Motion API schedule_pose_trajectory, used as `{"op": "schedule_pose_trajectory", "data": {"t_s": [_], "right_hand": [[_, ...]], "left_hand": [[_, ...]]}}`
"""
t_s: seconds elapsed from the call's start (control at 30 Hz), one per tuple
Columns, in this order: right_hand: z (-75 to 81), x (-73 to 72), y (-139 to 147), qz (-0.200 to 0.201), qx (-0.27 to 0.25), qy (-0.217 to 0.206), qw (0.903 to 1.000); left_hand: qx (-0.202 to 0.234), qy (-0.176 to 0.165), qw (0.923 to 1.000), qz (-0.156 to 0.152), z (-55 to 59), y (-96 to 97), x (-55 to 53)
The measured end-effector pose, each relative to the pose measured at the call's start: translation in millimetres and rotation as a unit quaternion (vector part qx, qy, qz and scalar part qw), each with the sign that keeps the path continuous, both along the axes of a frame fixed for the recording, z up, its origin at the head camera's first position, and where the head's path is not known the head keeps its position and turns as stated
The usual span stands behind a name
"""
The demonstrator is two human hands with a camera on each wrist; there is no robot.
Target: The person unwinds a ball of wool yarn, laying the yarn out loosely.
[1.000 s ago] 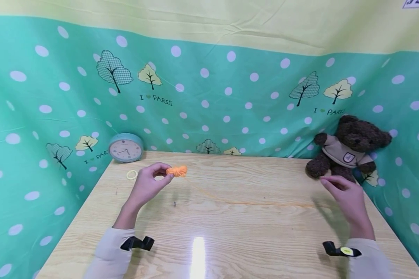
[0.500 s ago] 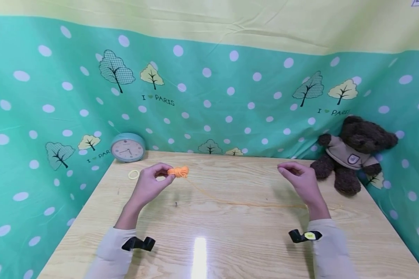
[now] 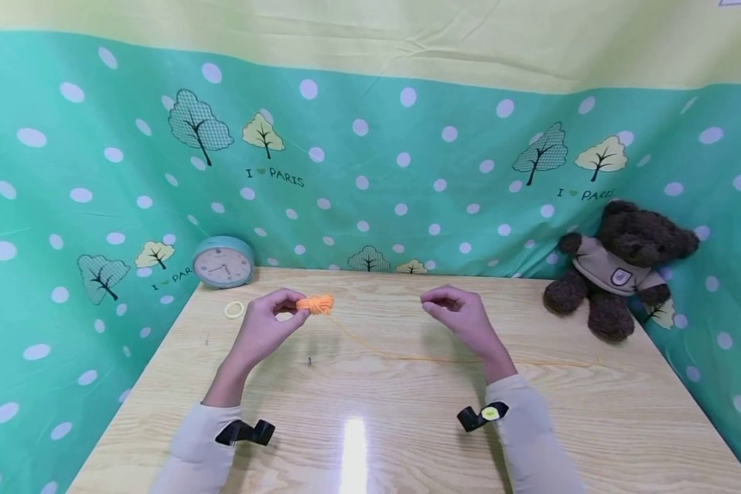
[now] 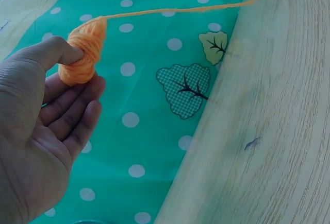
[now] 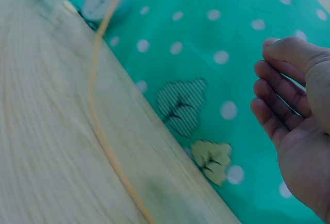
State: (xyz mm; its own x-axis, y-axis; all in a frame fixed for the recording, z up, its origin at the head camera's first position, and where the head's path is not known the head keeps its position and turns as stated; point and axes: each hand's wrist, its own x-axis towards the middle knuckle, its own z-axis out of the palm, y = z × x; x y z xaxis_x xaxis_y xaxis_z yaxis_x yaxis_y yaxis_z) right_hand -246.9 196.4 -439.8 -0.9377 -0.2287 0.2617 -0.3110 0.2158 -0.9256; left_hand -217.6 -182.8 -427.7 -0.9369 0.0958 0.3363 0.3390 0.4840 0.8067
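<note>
My left hand [image 3: 264, 328] pinches a small wound bundle of orange yarn [image 3: 316, 304] between thumb and index finger, above the table. In the left wrist view, the yarn bundle [image 4: 88, 49] has its other fingers spread loosely below it. From the bundle a single yarn strand [image 3: 401, 357] slants down and runs to the right along the tabletop. Over the middle of the table is my right hand [image 3: 463, 319], to the right of the bundle and apart from it. The right wrist view shows that hand [image 5: 299, 100] with relaxed, slightly bent fingers, holding nothing; the strand [image 5: 95, 105] passes to its left.
A pale ring [image 3: 234, 310] lies at the back left, near a round teal clock [image 3: 224, 262]. At the back right sits a brown teddy bear [image 3: 620, 264] on the wooden table [image 3: 407, 418]. A green dotted cloth [image 3: 401, 185] hangs behind and at both sides.
My right hand has moved left, from beside the teddy bear to the middle of the table. The left hand and the yarn bundle have stayed nearly in place.
</note>
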Motion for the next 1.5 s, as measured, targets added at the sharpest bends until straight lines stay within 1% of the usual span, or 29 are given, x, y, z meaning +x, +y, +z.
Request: {"op": "schedule_pose_trajectory", "data": {"t_s": [0.1, 0.23, 0.5, 0.7, 0.9, 1.13, 1.5], "right_hand": [[-4.1, -1.0, -14, 0.026, -0.002, 0.009, 0.9996], [-8.5, -0.3, -33, 0.051, -0.012, 0.002, 0.9986], [-24.6, 4.5, -68, 0.091, -0.014, -0.02, 0.9955], [-35.4, 8.7, -85, 0.111, -0.003, -0.032, 0.9933], [-40.5, 12.8, -95, 0.124, -0.003, -0.038, 0.9916], [-45.0, 14.4, -100, 0.132, 0.005, -0.035, 0.9906], [-39.3, 16.9, -94, 0.127, 0.01, -0.031, 0.9914]], "left_hand": [[0.0, 0.001, 1.0, 0.0, -0.5, 0.6, 0.0], [-0.001, 0.009, 1.0, 0.0, 0.0, 1.0, -0.2], [0.001, 0.016, 0.9999, -0.005, 0.1, 1.3, -0.7], [0.003, 0.012, 0.9999, -0.006, 0.4, 2.8, 0.0], [0.004, 0.009, 0.9999, -0.004, 0.8, 3.8, 1.0], [0.001, 0.017, 0.9999, -0.005, 1.7, 4.8, 0.1], [-0.002, 0.017, 0.9998, -0.004, 3.4, 6.0, 2.1]]}}
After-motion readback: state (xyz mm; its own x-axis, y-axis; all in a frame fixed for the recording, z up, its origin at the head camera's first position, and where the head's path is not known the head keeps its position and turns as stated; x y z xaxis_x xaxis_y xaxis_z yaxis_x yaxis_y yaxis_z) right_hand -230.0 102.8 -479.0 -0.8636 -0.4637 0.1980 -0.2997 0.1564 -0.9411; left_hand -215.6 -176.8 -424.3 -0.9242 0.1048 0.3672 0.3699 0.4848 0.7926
